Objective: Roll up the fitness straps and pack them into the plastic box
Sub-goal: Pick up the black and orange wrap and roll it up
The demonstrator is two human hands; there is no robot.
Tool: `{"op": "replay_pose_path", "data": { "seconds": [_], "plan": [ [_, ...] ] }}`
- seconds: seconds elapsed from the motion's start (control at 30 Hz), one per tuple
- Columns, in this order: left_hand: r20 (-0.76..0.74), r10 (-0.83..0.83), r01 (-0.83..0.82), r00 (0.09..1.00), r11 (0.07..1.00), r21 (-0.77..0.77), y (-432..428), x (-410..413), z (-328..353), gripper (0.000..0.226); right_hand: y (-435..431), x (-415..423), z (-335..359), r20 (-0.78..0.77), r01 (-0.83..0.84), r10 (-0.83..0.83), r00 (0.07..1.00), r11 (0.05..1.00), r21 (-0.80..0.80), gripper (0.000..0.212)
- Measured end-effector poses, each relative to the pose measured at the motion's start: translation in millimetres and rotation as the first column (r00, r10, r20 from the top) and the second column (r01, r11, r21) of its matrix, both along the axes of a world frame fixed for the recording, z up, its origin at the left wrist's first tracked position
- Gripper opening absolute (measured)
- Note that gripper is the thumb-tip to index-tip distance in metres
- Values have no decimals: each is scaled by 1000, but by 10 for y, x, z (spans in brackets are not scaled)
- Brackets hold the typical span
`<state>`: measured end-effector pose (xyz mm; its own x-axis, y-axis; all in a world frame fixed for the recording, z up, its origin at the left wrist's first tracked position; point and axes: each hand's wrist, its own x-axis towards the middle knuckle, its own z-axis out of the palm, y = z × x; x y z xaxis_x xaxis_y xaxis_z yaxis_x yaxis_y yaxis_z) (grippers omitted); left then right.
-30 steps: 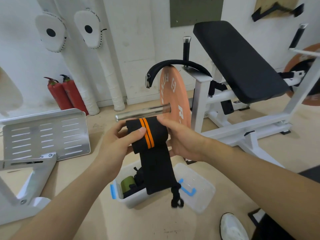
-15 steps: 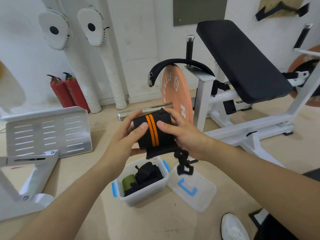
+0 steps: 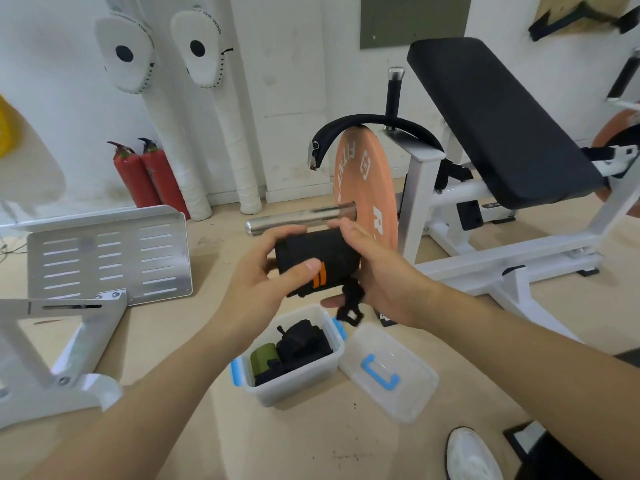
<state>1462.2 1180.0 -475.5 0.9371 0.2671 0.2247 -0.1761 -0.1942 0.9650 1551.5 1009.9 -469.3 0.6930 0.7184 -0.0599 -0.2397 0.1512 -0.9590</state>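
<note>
Black webbing wound into a thick roll: the fitness strap (image 3: 317, 259) sits between my two hands, at their own level; its long axis runs from one hand to the other, close to level. Left hand (image 3: 259, 285) grips the left end, fingers curled over the top, thumb pressed across the front beside the orange stripes (image 3: 320, 277); right hand (image 3: 379, 271) grips the right end, fingers curled over the top edge, thumb underneath. A loose loop (image 3: 349, 308) hangs from the roll's lower right, against my right palm, not tucked in. Plastic box (image 3: 298, 384) stands open straight below the hands, between my forearms, with rolled straps inside; its lid (image 3: 408, 396) lies beneath my right wrist. Assessment: the coming move is downward; the left hand appears nearer the box; the hanging loop may let the roll unwind.
</note>
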Motion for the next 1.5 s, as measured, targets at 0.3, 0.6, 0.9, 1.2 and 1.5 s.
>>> {"op": "replay_pose_path", "data": {
  "seconds": [0.3, 0.6, 0.9, 1.2, 1.5],
  "plan": [
    [-64, -94, 88, 994, 992, -93, -50, -37, -63, 70, 64, -31, -94, 170, 171, -168, 971, 985, -5, 23],
    [-262, -198, 71, 945, 902, -426, -6, -107, -167, 45, 71, -161, -284, 258, -10, 43, 965, 992, -128, 37],
    [-285, -67, 8, 956, 979, -205, 354, -54, -342, 47, 302, 108, -444, 165, -109, 158, 973, 956, -272, 44],
    [-346, 303, -244, 888, 948, 202, 976, 299, -1250, 54, 592, 907, -1458, 240, -23, 240, 941, 750, -661, 43],
    [-438, 453, -333, 776, 885, 326, 1272, 697, -2903, 56, 565, 1448, -3234, 349, 157, 228, 909, 587, -794, 62]
  ]
}}
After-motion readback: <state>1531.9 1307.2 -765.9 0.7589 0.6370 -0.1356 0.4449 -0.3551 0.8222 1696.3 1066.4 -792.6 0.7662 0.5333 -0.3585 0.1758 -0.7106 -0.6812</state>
